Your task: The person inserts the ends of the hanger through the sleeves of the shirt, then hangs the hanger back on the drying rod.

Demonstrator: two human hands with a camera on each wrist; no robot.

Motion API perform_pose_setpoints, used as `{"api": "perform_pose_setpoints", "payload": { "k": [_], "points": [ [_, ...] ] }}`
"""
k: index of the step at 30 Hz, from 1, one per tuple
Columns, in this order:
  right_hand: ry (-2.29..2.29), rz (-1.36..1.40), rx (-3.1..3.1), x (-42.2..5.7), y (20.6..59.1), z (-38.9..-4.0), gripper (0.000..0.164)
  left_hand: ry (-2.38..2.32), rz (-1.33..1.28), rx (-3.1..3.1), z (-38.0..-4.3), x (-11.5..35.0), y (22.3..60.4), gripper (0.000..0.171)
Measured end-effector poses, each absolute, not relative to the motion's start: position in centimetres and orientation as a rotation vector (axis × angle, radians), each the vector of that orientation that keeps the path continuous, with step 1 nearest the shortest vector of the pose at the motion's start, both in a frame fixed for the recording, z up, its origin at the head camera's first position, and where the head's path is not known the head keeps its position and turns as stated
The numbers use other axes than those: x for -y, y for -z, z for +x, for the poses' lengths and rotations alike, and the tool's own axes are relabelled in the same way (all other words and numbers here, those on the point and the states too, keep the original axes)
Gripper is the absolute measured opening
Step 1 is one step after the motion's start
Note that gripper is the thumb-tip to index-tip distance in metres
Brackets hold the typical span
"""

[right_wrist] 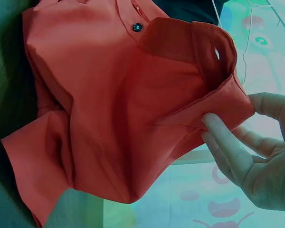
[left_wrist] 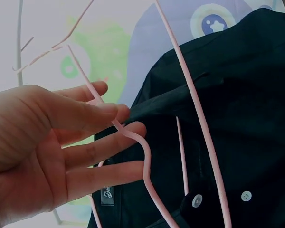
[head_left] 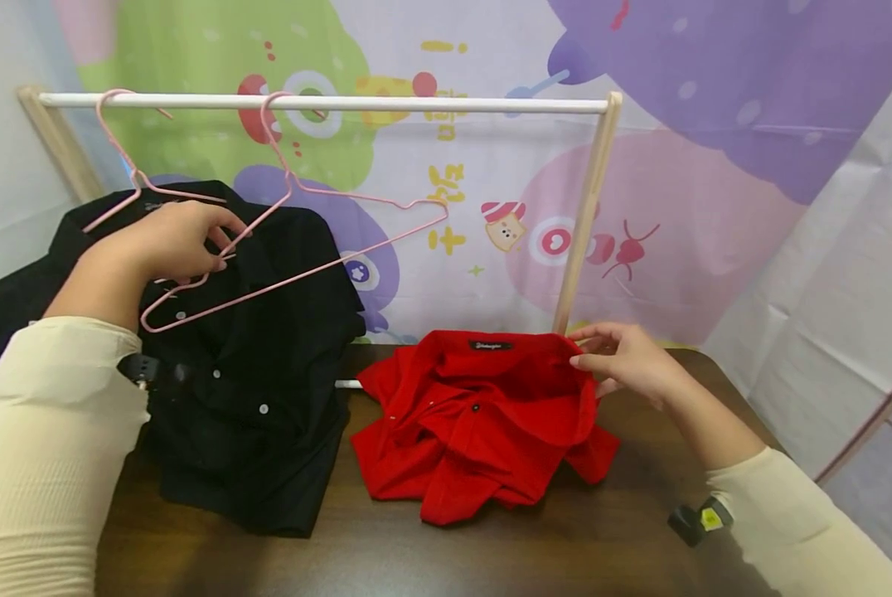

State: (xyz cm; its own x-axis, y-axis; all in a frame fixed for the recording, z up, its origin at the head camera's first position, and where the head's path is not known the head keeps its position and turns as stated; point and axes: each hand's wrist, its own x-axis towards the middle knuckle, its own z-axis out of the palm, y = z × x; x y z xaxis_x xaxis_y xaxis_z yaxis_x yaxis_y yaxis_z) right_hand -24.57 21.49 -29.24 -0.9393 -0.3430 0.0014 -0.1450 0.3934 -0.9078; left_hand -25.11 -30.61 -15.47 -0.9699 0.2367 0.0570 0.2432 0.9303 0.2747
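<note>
My left hand pinches one shoulder of a pink clothes hanger, whose hook still loops over the rack's white rail. The left wrist view shows thumb and fingers meeting on the hanger wire. Behind it is a black shirt with white buttons. A red shirt lies crumpled on the table, its collar turned up and a dark label inside. At the right end of that collar, my right hand pinches the fabric. The right wrist view has the red shirt's collar between thumb and fingers.
A white rail on wooden posts spans the back. Another pink hanger hangs at its left, by the black shirt's collar. Under everything is a dark wooden table. A printed cloth covers the wall behind.
</note>
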Motion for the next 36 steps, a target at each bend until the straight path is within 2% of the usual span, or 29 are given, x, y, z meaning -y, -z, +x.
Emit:
{"api": "perform_pose_setpoints", "payload": {
  "k": [5, 11, 36],
  "points": [
    [1.563, -0.438, -2.473, -21.4, 29.2, -24.7, 0.045, 0.507, -0.378, 3.067, -25.1, 30.4, 15.5, 0.029],
    [1.563, -0.435, -2.465, -21.3, 29.2, -24.6, 0.045, 0.528, -0.384, 3.066, -24.9, 30.3, 15.3, 0.027],
    [1.556, -0.424, -2.445, -21.4, 29.7, -24.4, 0.048, 0.586, -0.445, 3.016, -23.5, 30.5, 13.3, 0.038]
  ]
}}
